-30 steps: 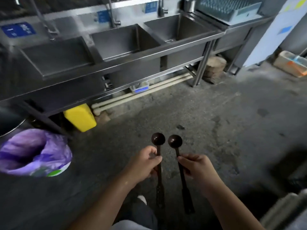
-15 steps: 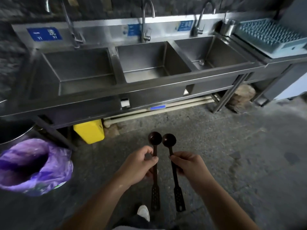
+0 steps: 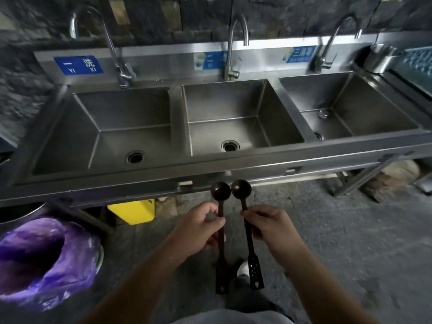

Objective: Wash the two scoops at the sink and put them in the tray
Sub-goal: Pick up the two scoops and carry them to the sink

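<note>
I hold two dark long-handled scoops upright, bowls up and side by side. My left hand grips the handle of the left scoop. The right scoop has my right hand pinched round its handle. Both bowls sit just in front of the steel sink unit's front edge, below the middle basin. Each flat perforated handle end hangs down below my hands. At the far right edge a blue-green rack tray rests on the counter, partly cut off.
The sink unit has three basins, each with a tap: left, middle, right. A purple-lined bin stands at the lower left. A yellow container sits under the sink. A steel pot stands beside the tray.
The view has come closer to the sink and now faces it squarely, with the basin drains in sight. Both hands hold the scoops as before, bowls closer together and nearer the sink's edge.
</note>
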### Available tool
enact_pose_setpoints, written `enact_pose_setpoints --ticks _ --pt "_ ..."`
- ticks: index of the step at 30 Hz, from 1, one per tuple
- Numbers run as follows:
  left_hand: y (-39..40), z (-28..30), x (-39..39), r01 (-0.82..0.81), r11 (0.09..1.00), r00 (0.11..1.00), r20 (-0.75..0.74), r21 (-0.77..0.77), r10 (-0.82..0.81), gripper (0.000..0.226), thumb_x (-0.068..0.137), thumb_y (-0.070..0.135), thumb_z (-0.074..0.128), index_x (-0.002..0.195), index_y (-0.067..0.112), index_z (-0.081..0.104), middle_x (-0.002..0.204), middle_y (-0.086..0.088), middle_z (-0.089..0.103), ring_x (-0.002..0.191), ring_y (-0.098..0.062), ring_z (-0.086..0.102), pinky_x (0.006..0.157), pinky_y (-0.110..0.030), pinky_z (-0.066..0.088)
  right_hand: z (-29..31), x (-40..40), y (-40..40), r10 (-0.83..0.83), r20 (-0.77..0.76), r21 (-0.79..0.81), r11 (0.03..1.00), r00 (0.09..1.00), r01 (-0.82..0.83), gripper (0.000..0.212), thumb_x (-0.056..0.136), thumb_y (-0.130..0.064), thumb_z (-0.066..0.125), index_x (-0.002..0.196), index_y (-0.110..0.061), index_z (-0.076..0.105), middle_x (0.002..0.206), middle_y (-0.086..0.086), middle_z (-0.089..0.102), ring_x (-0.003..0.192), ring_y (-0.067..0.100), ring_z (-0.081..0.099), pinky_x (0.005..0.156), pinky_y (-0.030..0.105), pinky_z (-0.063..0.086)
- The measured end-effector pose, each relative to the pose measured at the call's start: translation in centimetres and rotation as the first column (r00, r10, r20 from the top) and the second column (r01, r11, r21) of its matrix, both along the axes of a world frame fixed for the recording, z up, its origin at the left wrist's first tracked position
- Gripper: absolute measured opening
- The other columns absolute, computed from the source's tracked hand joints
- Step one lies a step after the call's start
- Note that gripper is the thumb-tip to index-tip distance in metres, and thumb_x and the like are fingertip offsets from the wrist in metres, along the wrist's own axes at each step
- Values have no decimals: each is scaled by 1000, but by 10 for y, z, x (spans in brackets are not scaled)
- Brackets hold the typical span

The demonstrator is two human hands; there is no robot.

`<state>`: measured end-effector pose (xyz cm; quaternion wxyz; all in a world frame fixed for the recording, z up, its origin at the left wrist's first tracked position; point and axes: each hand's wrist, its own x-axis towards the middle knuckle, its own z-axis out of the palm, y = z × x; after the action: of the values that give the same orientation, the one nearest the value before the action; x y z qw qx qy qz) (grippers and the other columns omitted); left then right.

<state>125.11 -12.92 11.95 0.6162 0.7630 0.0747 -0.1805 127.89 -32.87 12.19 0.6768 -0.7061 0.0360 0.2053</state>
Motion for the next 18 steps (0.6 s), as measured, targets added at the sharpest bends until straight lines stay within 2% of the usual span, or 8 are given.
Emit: enact_pose_setpoints --ticks 3,6,7,10,13,15,18 --pt "-14 4 58 -48 999 999 -15 -15 48 16 89 27 61 78 39 60 69 -8 75 55 -16 72 41 -17 46 2 68 -11 26 -11 8 1000 1000 -26 22 89 -13 67 68 -9 73 50 -3 52 47 11 43 47 22 34" --pt "-26 8 112 -75 997 997 -31 -3 75 3 82 39 64 82 37 62 72 -5 75 63 -20 73 52 -25 53 8 129 -22 76 -3 18 997 997 -76 22 88 -12 67 67 -11 73 51 -3 53 48 10 44 47 20 35" --pt "-29 7 128 -80 997 996 -35 11 80 7 80 42 65 83 36 63 69 -2 74 61 -18 72 54 -27 54 9 148 -26 85 -1 -2 996 996 -85 20 87 -14 68 69 -9 73 54 0 53 51 12 45 49 23 36" --pt "-36 4 172 -93 996 994 -55 11 93 4 80 39 64 78 37 62 59 2 66 53 -13 63 49 -28 48 9 198 -32 80 -32 -33 996 996 -81 19 85 -18 69 74 -2 71 58 5 54 56 18 47 56 29 37" --pt "-37 2 216 -119 992 990 -74 -34 117 8 82 34 64 75 37 62 59 1 65 48 -10 60 43 -21 43 4 240 -29 69 -54 -67 995 996 -73 17 86 -16 69 76 -2 72 59 6 55 56 18 47 55 29 38" --pt "-33 -3 247 -146 987 987 -77 -69 141 18 86 24 63 73 36 63 57 0 66 46 -9 62 40 -19 43 -1 268 -24 68 -79 -86 994 995 -75 16 88 -13 68 75 -7 75 59 6 56 55 18 47 53 29 37" --pt "-21 -13 293 -158 987 985 -69 -32 156 12 89 23 63 78 29 63 62 2 70 48 -9 65 42 -16 45 -9 311 -16 28 -124 -77 996 992 -37 21 89 -10 68 71 -14 78 56 2 57 51 12 48 50 24 38"
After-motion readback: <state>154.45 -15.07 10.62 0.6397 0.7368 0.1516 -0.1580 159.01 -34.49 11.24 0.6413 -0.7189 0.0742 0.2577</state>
